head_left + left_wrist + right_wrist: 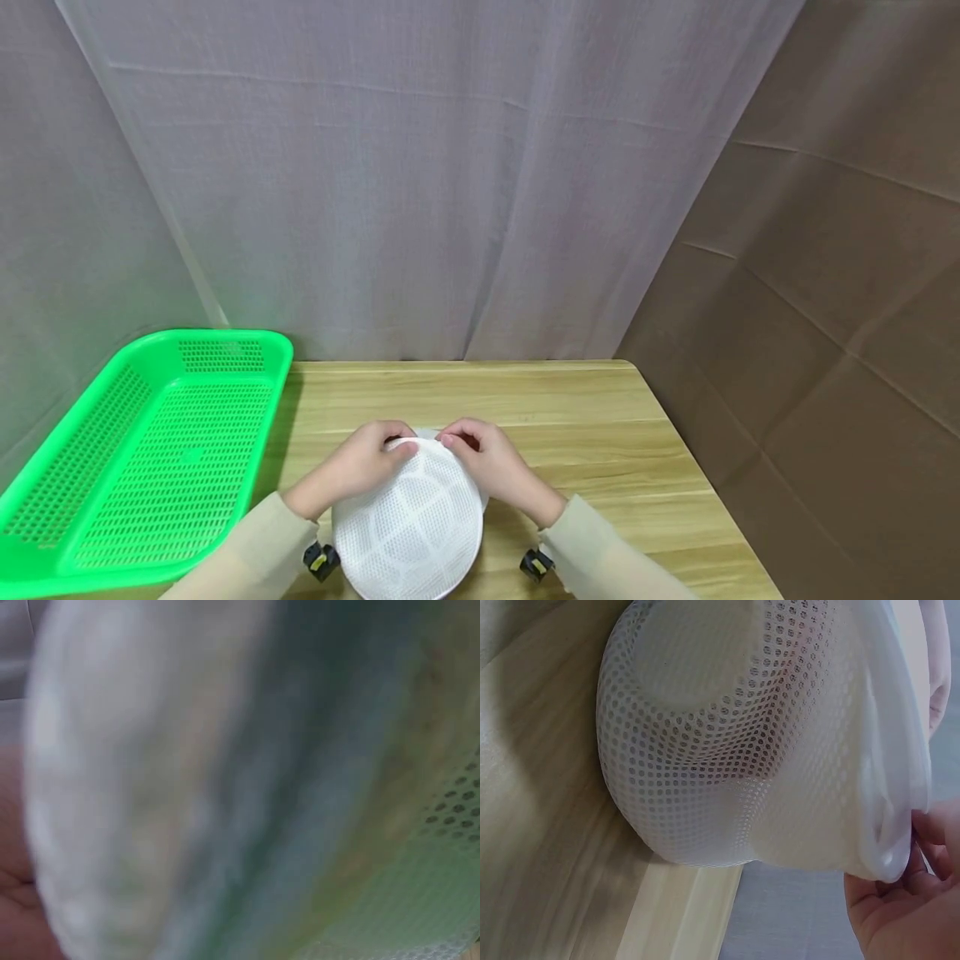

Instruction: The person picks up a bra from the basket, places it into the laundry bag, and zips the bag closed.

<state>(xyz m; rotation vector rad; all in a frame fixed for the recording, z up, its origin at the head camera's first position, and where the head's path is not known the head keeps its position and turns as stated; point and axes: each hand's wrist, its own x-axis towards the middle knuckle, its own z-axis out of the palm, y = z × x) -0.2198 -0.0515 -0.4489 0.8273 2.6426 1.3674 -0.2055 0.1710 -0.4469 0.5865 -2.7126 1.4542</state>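
Note:
A rounded white mesh laundry bag (411,525) stands at the table's front, between both forearms. At its far edge my left hand (367,460) pinches the rim between thumb and fingers. Just to the right, my right hand (491,468) grips the same rim. In the right wrist view the mesh bag (705,765) bulges out over the wood, its thick white edging (889,787) held at the fingertips. The left wrist view is mostly blurred by the bag (112,750) close to the lens; part of the left hand (19,900) shows at its edge.
A large green plastic basket (258,450) with perforated walls stands on the left. The wooden table (600,433) extends to the right of the hands. Grey cloth (420,208) hangs behind, and brown cloth (840,292) on the right.

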